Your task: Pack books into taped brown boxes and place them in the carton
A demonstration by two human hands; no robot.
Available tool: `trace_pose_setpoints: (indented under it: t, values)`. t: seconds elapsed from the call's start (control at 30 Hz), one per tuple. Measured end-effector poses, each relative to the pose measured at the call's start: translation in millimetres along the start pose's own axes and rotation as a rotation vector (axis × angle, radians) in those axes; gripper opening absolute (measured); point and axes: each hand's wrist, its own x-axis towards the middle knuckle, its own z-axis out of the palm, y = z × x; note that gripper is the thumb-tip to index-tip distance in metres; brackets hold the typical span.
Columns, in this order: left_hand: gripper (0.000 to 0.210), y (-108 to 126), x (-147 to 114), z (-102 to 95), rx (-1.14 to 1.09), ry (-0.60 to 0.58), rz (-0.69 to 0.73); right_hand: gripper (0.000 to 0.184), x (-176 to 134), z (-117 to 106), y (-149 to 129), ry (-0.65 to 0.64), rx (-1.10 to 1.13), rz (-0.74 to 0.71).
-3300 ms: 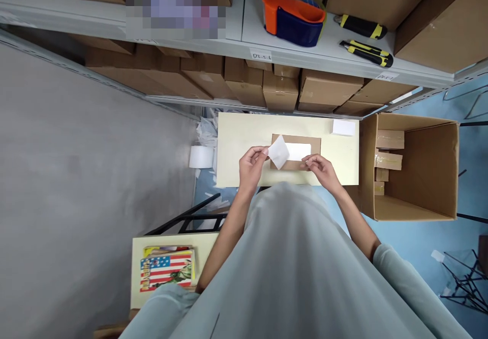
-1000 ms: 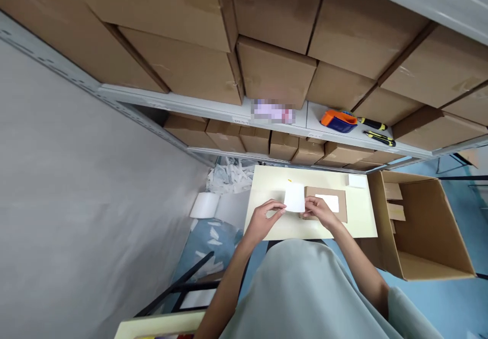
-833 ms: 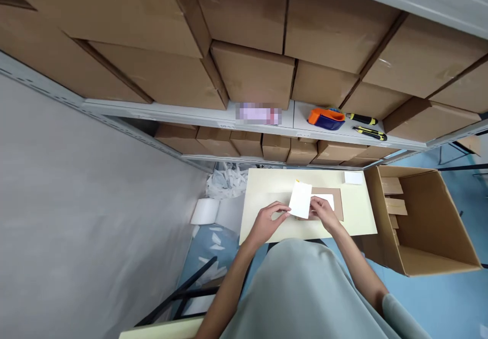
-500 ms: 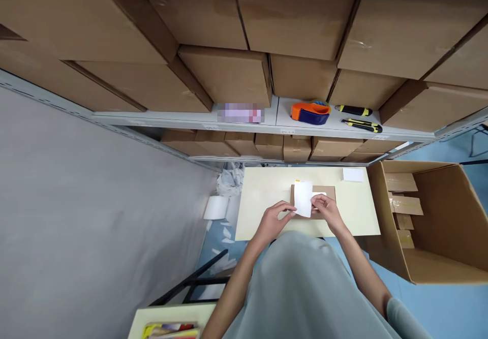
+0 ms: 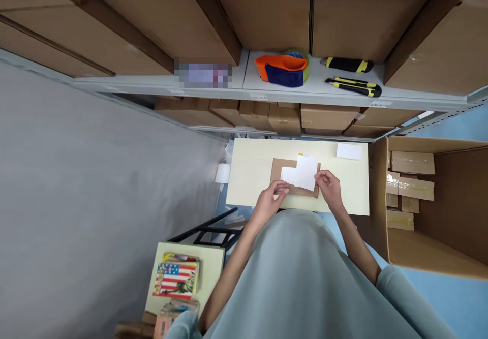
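A white paper sheet (image 5: 307, 172) with a small orange mark at its top edge lies over or just above a flat cardboard box (image 5: 277, 170). A second white patch (image 5: 287, 176) shows on the box, left of the sheet and partly covered by it. My right hand (image 5: 330, 188) pinches the sheet's right edge between thumb and fingertips. At the box's front left, my left hand (image 5: 270, 199) is loosely curled, thumb and fingers slightly apart, tips near the white patch's lower edge. Whether those tips touch the box cannot be made out.
The box rests on a cream table (image 5: 247, 176), with white papers (image 5: 349, 151) at its back right. An open carton (image 5: 453, 202) of small boxes stands right. Above, a shelf carries a tape dispenser (image 5: 284, 70) and cutters (image 5: 353, 86). Books (image 5: 177, 279) lie on a side table (image 5: 213, 260).
The view has shifted, bringing the books into sight. The sheet now sits over the box's right side instead of its left. My left hand has come off the sheet's corner.
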Motion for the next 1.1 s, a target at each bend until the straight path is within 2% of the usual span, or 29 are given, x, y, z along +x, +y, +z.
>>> trace_pose_setpoints:
  t: [0.17,0.33,0.47,0.63,0.77,0.93,1.1]
  values:
    - [0.045,-3.1,4.2,15.3,-0.040,0.099,-0.065,0.030,-4.9,-14.3,-2.7,-0.160,-0.028,-0.025]
    - [0.052,-5.2,13.0,24.8,-0.096,0.124,-0.067,0.034,-22.5,-21.8,-8.2,-0.241,-0.076,-0.053]
    - [0.053,-3.2,15.0,29.0,-0.141,0.057,-0.057,0.033,-38.1,-23.8,-8.6,-0.198,-0.105,-0.061]
    - [0.045,-5.3,7.1,35.3,-0.054,-0.014,0.001,0.032,-51.1,-21.9,1.7,-0.062,-0.249,-0.042]
    - [0.038,-18.8,-1.4,39.5,-0.001,-0.097,-0.065,0.032,-57.3,-18.4,14.6,-0.001,-0.372,-0.045]
    - [0.044,-44.8,1.3,34.9,-0.104,-0.117,-0.180,0.026,-51.9,-7.5,20.6,-0.024,-0.430,-0.119]
    - [0.053,-63.1,11.0,28.7,-0.309,-0.099,-0.288,0.018,-21.1,10.1,15.4,-0.110,-0.536,-0.188]
